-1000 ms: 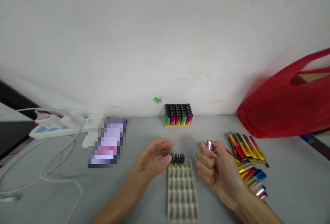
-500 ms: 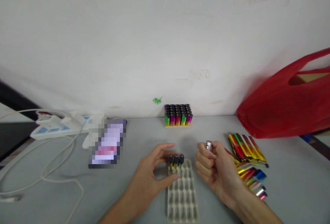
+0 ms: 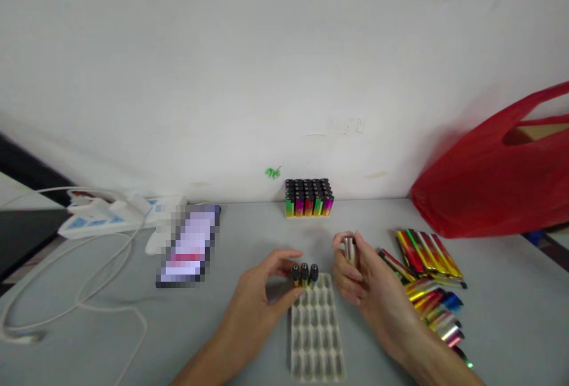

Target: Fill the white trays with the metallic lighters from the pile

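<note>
My left hand (image 3: 258, 297) is curved around the far left corner of a pale tray (image 3: 317, 338) with rows of oval cells, fingers and thumb apart. Three black-ended pieces (image 3: 304, 275) that look like lighters stand upright in the tray's far row, next to these fingers. I cannot tell whether the fingers touch them. To the right of the tray, my right hand (image 3: 367, 279) is closed around a shiny silver lighter-like piece (image 3: 351, 249), whose lower part the fingers hide.
A block of upright black-topped colourful pieces (image 3: 309, 198) stands by the wall. Metallic coloured pieces (image 3: 429, 252) lie in piles at the right, before a red bag (image 3: 498, 184). A blurred phone (image 3: 191, 246), a white power strip (image 3: 106, 220) and loose cables (image 3: 80, 291) occupy the left.
My right hand has turned and shifted slightly left, showing more of the silver piece. My left thumb has moved a little left, towards the tray's edge.
</note>
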A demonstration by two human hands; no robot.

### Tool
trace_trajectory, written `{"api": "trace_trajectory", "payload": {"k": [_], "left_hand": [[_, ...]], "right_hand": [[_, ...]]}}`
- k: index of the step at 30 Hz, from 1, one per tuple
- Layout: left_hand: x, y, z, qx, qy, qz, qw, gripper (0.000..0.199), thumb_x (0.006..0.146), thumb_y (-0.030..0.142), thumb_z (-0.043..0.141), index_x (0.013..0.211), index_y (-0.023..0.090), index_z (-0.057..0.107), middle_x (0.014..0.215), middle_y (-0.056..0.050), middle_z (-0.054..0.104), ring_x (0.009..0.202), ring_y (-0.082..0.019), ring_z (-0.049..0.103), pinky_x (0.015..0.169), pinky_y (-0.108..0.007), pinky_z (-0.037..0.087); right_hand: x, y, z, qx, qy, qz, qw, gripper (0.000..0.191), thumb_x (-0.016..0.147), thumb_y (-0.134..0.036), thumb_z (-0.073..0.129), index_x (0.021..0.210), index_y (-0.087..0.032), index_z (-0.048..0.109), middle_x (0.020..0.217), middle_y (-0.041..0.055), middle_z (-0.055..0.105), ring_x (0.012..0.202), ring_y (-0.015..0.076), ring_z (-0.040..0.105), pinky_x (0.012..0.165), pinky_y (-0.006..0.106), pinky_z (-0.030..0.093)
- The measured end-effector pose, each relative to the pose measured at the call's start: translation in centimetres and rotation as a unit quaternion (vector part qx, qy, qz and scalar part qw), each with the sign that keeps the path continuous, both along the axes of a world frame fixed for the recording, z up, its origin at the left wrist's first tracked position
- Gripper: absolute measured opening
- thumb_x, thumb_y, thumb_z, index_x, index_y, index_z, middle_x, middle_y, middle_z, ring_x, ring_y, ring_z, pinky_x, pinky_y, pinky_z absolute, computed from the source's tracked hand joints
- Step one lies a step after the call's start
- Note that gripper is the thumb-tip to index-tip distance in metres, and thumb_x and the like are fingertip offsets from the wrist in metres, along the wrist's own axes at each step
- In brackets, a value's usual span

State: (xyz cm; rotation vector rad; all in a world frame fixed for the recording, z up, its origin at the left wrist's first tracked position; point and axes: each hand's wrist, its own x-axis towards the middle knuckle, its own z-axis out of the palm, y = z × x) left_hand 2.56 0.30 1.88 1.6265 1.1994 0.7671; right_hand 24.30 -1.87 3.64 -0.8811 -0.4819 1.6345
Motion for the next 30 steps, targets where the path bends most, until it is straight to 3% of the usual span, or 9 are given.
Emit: {"api": "trace_trajectory", "payload": {"k": [4,7,12,14,18,21,26,30], "left_hand": [[-0.1,-0.1,0.0,0.007,0.014,-0.002,1.000,0.045,0.089,0.024,0.077,0.133,0.033,0.076,0.119,-0.002,0.085,0.114,-0.028,0.078,0.098,-0.039,0.058],[-0.2,-0.2,-0.2,0.020,0.021,0.004,1.000,0.044,0.091,0.025,0.076,0.133,0.033,0.076,0.120,-0.002,0.085,0.116,-0.028,0.078,0.101,-0.040,0.057],[-0.1,0.0,0.0,0.029,0.027,0.008,0.999,0.043,0.090,0.025,0.076,0.132,0.032,0.077,0.119,-0.002,0.085,0.114,-0.028,0.078,0.105,-0.041,0.056],[0.0,0.0,0.1,0.032,0.028,0.008,0.999,0.044,0.089,0.025,0.076,0.132,0.031,0.077,0.119,-0.003,0.085,0.115,-0.029,0.078,0.105,-0.042,0.057],[-0.1,0.0,0.2,0.035,0.022,0.008,0.999,0.043,0.089,0.024,0.077,0.132,0.030,0.078,0.121,-0.004,0.086,0.115,-0.030,0.078,0.106,-0.043,0.058],[-0.1,0.0,0.0,0.036,0.019,0.005,0.999,0.043,0.090,0.024,0.077,0.132,0.030,0.078,0.123,-0.004,0.085,0.116,-0.030,0.078,0.107,-0.044,0.059],[-0.2,0.0,-0.2,0.038,0.019,0.001,0.999,0.041,0.091,0.022,0.077,0.132,0.030,0.078,0.124,-0.004,0.085,0.116,-0.030,0.078,0.106,-0.043,0.058],[-0.3,0.1,-0.5,0.045,0.019,-0.008,0.999,0.039,0.094,0.022,0.076,0.132,0.030,0.076,0.125,-0.003,0.084,0.117,-0.029,0.077,0.107,-0.043,0.056]], "right_hand": [[-0.6,-0.2,0.0,0.030,-0.061,-0.045,0.997,0.044,0.097,-0.065,0.079,0.107,-0.023,0.082,0.088,0.0008,0.060,0.078,0.0163,0.054,0.073,0.026,0.051],[-0.7,-0.3,-0.2,0.045,-0.086,-0.061,0.993,0.040,0.100,-0.063,0.077,0.112,-0.026,0.085,0.100,0.0026,0.067,0.091,0.0193,0.057,0.083,0.028,0.052],[-0.3,-0.2,-0.9,0.079,-0.180,-0.016,0.980,0.040,0.104,-0.064,0.071,0.119,-0.030,0.085,0.112,0.0030,0.073,0.117,0.0260,0.060,0.105,0.033,0.045],[-0.2,-0.1,-1.0,0.099,-0.236,-0.014,0.967,0.041,0.106,-0.065,0.068,0.122,-0.031,0.084,0.111,0.0029,0.074,0.117,0.0270,0.061,0.104,0.034,0.044],[-0.3,0.0,-0.8,0.123,-0.324,-0.016,0.938,0.042,0.106,-0.065,0.067,0.119,-0.029,0.084,0.097,0.0019,0.071,0.096,0.0251,0.061,0.087,0.033,0.046],[-0.3,0.2,-0.4,0.121,-0.355,-0.013,0.927,0.042,0.106,-0.065,0.066,0.115,-0.028,0.084,0.089,0.0012,0.067,0.090,0.0249,0.061,0.084,0.033,0.047],[-0.3,-0.2,-0.3,0.147,-0.392,0.015,0.908,0.033,0.111,-0.054,0.062,0.121,-0.029,0.081,0.110,0.0030,0.076,0.107,0.0269,0.066,0.096,0.035,0.046],[-0.4,-0.9,-0.1,0.196,-0.468,0.037,0.861,0.028,0.114,-0.050,0.059,0.123,-0.033,0.080,0.116,0.0038,0.076,0.115,0.0287,0.066,0.107,0.041,0.042]]}}
